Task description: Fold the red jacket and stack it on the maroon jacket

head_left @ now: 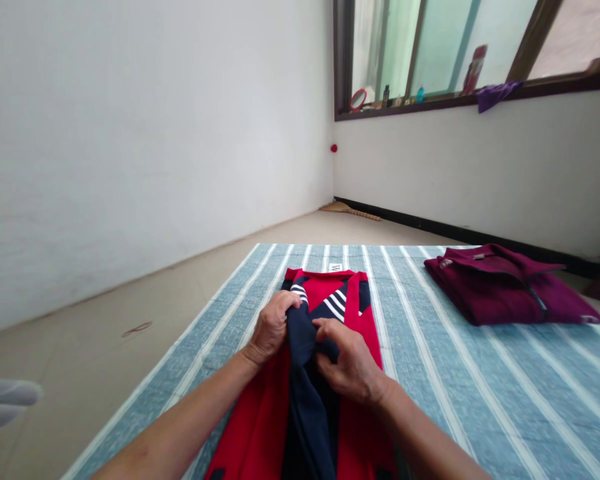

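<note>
A red and navy jacket (367, 323) with white stripes lies lengthwise before me on a striped cloth, its sides folded inward. Both hands are at a navy part of it, which looks like a sleeve (300, 340). My left hand (274, 323) grips the left edge of that part, fingers closed over the fabric. On the other side, my right hand (350, 360) pinches the navy cloth between thumb and bent fingers. The jacket's near end runs out of the bottom of the view, partly covered by my forearms.
A folded maroon jacket (500, 287) rests at the right on the blue-and-white striped cloth (420, 373). Pale floor (95, 353) borders it on the left. A broom (350, 210) lies in the far corner. Bottles and a round mirror (359, 100) stand on the windowsill.
</note>
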A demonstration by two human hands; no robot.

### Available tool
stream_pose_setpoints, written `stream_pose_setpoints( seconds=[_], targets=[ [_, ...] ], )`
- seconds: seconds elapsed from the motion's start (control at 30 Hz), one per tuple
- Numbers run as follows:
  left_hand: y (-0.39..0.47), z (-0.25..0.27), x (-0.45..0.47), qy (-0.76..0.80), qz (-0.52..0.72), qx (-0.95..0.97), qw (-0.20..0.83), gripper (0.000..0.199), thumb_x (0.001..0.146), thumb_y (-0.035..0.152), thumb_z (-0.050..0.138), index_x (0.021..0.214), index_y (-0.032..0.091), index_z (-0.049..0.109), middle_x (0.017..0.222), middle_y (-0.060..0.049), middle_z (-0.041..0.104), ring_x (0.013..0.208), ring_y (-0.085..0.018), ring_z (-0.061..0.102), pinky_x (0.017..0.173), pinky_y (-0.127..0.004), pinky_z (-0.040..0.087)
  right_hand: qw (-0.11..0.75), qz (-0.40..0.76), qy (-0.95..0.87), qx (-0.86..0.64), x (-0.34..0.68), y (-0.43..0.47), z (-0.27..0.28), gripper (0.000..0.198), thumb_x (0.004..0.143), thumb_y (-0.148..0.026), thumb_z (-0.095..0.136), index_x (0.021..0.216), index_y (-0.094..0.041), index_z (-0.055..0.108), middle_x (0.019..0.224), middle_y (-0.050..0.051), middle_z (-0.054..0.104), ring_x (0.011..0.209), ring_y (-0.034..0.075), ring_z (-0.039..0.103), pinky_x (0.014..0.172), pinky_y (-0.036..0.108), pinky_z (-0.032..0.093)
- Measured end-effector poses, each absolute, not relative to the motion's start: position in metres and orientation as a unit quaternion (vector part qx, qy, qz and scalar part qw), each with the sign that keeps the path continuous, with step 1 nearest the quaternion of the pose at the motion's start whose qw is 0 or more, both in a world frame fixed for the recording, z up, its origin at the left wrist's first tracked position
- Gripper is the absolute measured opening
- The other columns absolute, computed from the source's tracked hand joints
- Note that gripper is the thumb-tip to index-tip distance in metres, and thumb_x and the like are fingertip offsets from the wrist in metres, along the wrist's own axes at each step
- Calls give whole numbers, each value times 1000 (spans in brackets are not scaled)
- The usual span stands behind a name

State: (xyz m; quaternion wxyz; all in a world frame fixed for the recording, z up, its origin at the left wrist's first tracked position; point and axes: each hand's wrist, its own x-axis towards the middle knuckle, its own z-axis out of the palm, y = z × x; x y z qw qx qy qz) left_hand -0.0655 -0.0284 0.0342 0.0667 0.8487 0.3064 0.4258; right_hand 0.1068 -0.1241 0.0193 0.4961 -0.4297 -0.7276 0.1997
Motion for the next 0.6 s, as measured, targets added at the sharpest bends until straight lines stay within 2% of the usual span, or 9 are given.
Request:
stream_pose_setpoints(
  seconds=[0.1,0.2,0.3,0.43,0.6],
  targets=[
    [-27,35,-64,316,435,840,76,9,83,18,48,84,27,50,87,0,62,84,-19,62,79,-36,52,464,225,-710,-480,101,-114,22,42,70,-12,54,111,-22,50,107,6,66,94,20,65,78,32,51],
    [-28,36,-62,319,433,839,83,9,83,17,47,83,25,51,87,0,62,84,-19,62,80,-36,52,435,216,-695,-530,92,-109,23,34,71,-11,50,104,-20,54,84,3,68,73,18,65,62,26,47],
    [-30,37,-59,320,424,843,87,10,82,15,45,83,23,51,88,-1,62,85,-18,61,80,-35,51,456,189,-658,-568,83,-112,20,35,71,-9,47,104,-18,56,72,1,67,61,16,62,53,23,42],
    [-30,37,-51,317,405,853,91,12,82,13,43,82,21,51,88,-2,62,85,-18,61,79,-33,51,489,167,-624,-585,78,-124,17,45,73,-10,46,116,-19,57,73,1,69,58,16,62,51,22,42],
    [-28,35,-37,310,367,873,89,16,80,8,41,78,20,52,83,-4,62,82,-18,60,78,-33,50,471,161,-619,-608,91,-133,15,40,73,-10,45,107,-21,65,73,1,70,60,15,63,56,22,44]
  ],
)
